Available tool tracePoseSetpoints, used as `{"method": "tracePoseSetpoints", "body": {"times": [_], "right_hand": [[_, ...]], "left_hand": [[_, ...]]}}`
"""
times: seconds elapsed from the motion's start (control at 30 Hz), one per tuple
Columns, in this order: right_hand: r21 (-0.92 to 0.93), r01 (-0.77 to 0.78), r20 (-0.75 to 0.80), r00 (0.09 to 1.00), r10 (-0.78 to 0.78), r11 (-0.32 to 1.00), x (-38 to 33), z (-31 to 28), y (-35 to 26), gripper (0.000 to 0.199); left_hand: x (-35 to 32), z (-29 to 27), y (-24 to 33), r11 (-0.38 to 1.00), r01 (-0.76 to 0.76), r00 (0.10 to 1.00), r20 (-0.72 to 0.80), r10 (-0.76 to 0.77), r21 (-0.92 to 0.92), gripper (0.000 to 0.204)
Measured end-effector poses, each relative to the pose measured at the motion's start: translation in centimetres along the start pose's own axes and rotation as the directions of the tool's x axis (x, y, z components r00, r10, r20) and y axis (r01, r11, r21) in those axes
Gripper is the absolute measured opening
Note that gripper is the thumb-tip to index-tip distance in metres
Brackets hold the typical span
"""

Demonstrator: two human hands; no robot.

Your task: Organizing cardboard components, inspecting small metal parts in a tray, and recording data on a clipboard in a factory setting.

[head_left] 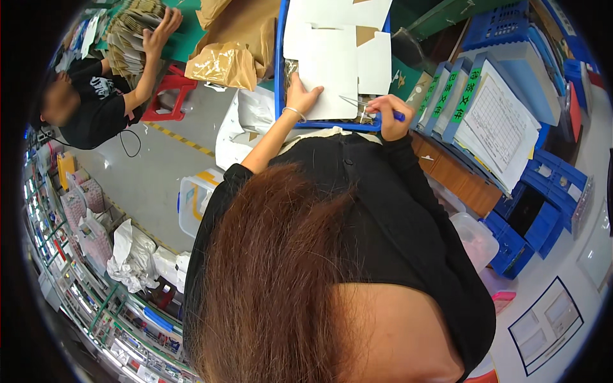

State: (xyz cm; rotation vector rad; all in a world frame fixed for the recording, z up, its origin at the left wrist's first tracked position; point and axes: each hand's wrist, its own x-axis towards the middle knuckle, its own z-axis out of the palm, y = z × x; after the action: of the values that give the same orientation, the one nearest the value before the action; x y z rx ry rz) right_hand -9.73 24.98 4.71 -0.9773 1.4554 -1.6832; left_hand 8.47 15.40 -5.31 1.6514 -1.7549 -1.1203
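White flat cardboard pieces (329, 70) with cut flaps lie in a blue tray (279, 57) in front of me. My left hand (302, 99) rests on the left edge of the lower cardboard, thumb apart from the fingers, pressing on its surface. At the right lower corner of the same piece, my right hand (391, 116) is closed around blue-handled scissors (399, 116). Their two thin metal blades point left over the cardboard, slightly apart. The fingers hide most of the handle.
Brown paper packaging (233, 60) lies left of the tray. Upright file folders (453, 102) with papers stand at the right. Across at the far left, another person (96, 96) handles a stack of brown cards (131, 38), beside a red stool (169, 96).
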Motion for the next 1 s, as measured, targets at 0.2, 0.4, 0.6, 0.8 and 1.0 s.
{"method": "tracePoseSetpoints", "body": {"times": [0.2,0.4,0.6,0.8,1.0], "right_hand": [[-0.332,0.228,0.089,0.974,-0.210,0.916,-0.1,0.2,0.9,0.019],[-0.405,0.421,0.299,0.900,-0.317,0.811,-0.1,0.6,1.7,0.018],[-0.361,0.518,0.523,0.801,-0.291,0.775,0.9,1.2,4.3,0.017],[-0.412,0.455,0.321,0.883,-0.341,0.789,1.3,1.3,1.7,0.019],[-0.329,0.275,0.202,0.955,-0.217,0.903,0.3,-0.8,-0.9,0.022]], "left_hand": [[-0.1,0.1,0.5,1.000,0.008,1.000,0.006,-0.008,-0.018,0.055],[0.1,-0.5,1.0,0.992,0.120,0.991,0.065,-0.118,-0.024,0.055],[-0.9,1.2,0.6,0.992,0.084,0.993,0.090,-0.076,-0.093,0.059],[-0.9,0.7,0.5,0.997,-0.027,0.999,-0.027,0.025,-0.073,0.055],[-0.7,0.6,0.5,0.996,0.046,0.998,0.042,-0.043,-0.072,0.054]]}}
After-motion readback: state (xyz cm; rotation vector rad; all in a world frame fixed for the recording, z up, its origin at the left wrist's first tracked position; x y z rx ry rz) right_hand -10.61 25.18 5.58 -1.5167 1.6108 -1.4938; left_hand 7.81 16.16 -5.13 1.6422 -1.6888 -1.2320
